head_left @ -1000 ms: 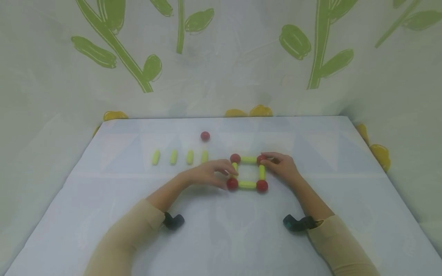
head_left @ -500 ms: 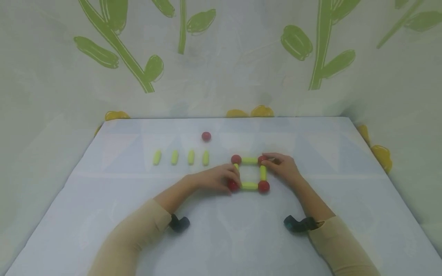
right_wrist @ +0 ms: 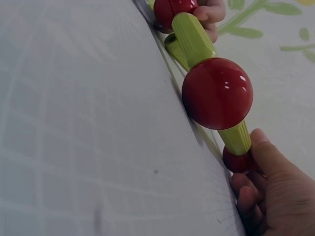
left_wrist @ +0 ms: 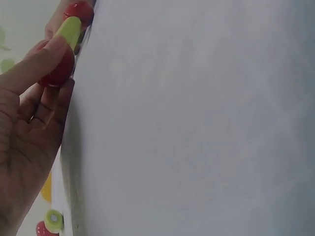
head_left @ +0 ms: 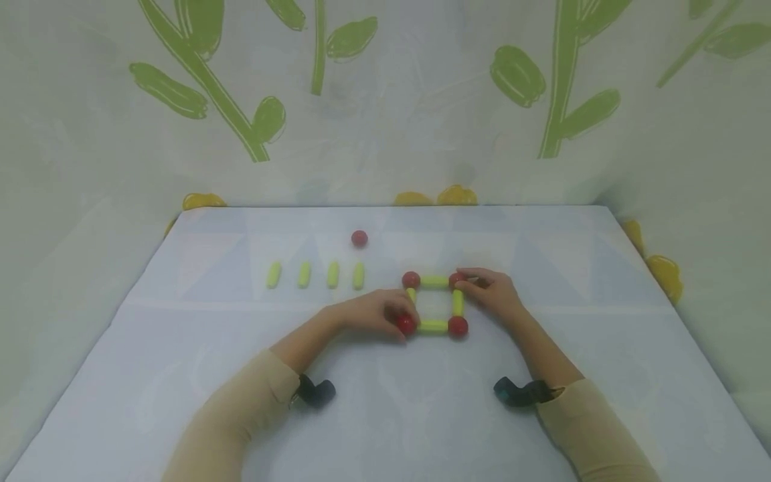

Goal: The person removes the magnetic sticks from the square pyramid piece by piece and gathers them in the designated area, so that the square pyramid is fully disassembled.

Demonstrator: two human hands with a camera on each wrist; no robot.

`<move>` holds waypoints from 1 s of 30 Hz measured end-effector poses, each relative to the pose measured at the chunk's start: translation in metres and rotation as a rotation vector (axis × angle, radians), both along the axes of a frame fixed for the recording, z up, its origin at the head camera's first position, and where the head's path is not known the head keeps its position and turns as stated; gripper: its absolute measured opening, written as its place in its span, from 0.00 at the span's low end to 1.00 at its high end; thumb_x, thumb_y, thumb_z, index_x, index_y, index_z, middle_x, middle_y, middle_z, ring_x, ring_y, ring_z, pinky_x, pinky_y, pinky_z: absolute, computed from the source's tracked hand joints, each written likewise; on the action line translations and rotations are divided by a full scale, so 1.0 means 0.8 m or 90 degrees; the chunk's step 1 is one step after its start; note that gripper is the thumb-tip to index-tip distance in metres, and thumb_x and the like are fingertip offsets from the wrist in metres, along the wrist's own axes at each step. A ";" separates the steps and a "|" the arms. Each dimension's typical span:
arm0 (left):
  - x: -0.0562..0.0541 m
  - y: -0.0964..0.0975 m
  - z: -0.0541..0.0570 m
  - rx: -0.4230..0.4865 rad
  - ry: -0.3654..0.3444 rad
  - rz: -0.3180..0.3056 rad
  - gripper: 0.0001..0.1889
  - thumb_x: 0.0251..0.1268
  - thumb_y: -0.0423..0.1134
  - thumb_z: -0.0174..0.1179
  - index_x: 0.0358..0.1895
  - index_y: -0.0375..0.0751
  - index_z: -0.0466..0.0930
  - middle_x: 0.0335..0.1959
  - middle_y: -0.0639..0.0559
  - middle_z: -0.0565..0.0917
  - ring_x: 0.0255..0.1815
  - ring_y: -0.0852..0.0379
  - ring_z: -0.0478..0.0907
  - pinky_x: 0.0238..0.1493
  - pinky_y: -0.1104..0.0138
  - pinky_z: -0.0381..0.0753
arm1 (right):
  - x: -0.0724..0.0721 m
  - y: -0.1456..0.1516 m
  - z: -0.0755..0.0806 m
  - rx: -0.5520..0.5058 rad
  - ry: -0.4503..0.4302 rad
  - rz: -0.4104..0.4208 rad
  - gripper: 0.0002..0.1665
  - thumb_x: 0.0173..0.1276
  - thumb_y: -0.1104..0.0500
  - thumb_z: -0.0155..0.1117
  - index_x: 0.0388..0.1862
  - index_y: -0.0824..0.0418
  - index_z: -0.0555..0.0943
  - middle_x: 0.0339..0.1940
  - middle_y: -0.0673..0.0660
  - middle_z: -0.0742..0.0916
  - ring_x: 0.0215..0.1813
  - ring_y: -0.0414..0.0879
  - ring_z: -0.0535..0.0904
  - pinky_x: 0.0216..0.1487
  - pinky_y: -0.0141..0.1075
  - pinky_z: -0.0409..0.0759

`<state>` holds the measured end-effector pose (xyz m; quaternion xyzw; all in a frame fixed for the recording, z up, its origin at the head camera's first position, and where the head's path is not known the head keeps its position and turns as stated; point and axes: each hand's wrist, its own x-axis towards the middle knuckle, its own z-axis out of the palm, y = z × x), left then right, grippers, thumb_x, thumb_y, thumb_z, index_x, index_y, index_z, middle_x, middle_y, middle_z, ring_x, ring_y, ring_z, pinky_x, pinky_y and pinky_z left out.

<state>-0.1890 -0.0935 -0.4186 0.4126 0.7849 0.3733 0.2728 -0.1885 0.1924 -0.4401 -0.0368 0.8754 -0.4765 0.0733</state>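
A square of yellow-green rods and red balls lies flat on the table in the head view. My left hand (head_left: 375, 312) grips its near-left red ball (head_left: 406, 326), thumb on the near side; the left wrist view shows fingers around this ball (left_wrist: 61, 73). At the opposite corner, the far-right red ball (head_left: 456, 280) is pinched by my right hand (head_left: 498, 292). A near rod (head_left: 432, 326) joins the held left ball to the near-right red ball (head_left: 458, 327), which no hand touches. My left fingers partly cover the left rod (head_left: 412, 294).
Several loose yellow-green rods (head_left: 333, 275) stand in a row left of the square. Behind them lies a single red ball (head_left: 359, 238). The white table (head_left: 385, 415) meets a plant-patterned backdrop (head_left: 421, 120) at its far edge.
My left hand has moved slightly right, and its fingers have closed around the near-left ball. My right hand stays at the far-right ball; the square is almost where it was.
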 end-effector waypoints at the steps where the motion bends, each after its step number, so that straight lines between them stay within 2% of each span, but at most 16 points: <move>1: 0.000 0.000 0.000 -0.002 0.001 0.001 0.18 0.54 0.36 0.68 0.49 0.59 0.81 0.45 0.63 0.77 0.50 0.63 0.71 0.52 0.70 0.76 | 0.000 0.000 0.000 -0.001 0.001 0.000 0.35 0.56 0.34 0.65 0.58 0.51 0.79 0.55 0.53 0.82 0.51 0.50 0.77 0.43 0.36 0.79; 6: -0.003 0.004 0.006 -0.049 0.037 -0.005 0.18 0.54 0.39 0.68 0.49 0.60 0.81 0.44 0.64 0.76 0.49 0.63 0.71 0.50 0.71 0.76 | -0.001 0.002 0.000 -0.012 0.007 -0.002 0.33 0.56 0.36 0.67 0.57 0.50 0.80 0.50 0.53 0.84 0.41 0.49 0.77 0.35 0.35 0.79; 9: -0.004 0.006 0.012 -0.078 0.046 -0.018 0.17 0.54 0.40 0.68 0.49 0.59 0.82 0.43 0.63 0.76 0.48 0.62 0.71 0.49 0.71 0.76 | -0.001 0.002 0.000 -0.014 0.012 0.000 0.33 0.56 0.37 0.67 0.57 0.51 0.79 0.50 0.54 0.84 0.40 0.48 0.77 0.35 0.33 0.79; 15: -0.007 0.001 0.020 -0.093 -0.014 -0.020 0.14 0.56 0.40 0.67 0.46 0.61 0.82 0.43 0.63 0.78 0.47 0.63 0.73 0.50 0.70 0.76 | 0.000 0.000 -0.003 -0.023 0.001 -0.001 0.32 0.56 0.38 0.67 0.57 0.51 0.79 0.50 0.54 0.84 0.41 0.49 0.77 0.35 0.34 0.79; 18: -0.008 -0.004 0.022 -0.069 -0.045 -0.008 0.15 0.56 0.40 0.67 0.47 0.58 0.82 0.45 0.62 0.79 0.49 0.62 0.74 0.51 0.69 0.78 | -0.001 0.000 -0.004 -0.013 -0.003 0.002 0.33 0.56 0.36 0.66 0.57 0.50 0.79 0.52 0.53 0.83 0.43 0.49 0.77 0.38 0.34 0.79; 21: -0.009 -0.010 0.025 -0.041 -0.056 0.021 0.18 0.55 0.38 0.68 0.50 0.55 0.81 0.47 0.61 0.78 0.50 0.60 0.73 0.51 0.68 0.78 | -0.001 0.000 -0.003 -0.012 -0.002 0.002 0.32 0.56 0.36 0.66 0.57 0.50 0.79 0.52 0.53 0.83 0.44 0.49 0.77 0.38 0.35 0.79; 30: -0.020 -0.037 0.031 0.059 -0.040 0.079 0.21 0.56 0.35 0.67 0.54 0.42 0.77 0.49 0.56 0.78 0.52 0.58 0.73 0.54 0.66 0.77 | 0.000 -0.001 0.000 -0.023 -0.007 0.002 0.32 0.57 0.38 0.66 0.57 0.51 0.79 0.49 0.55 0.84 0.39 0.49 0.76 0.34 0.33 0.79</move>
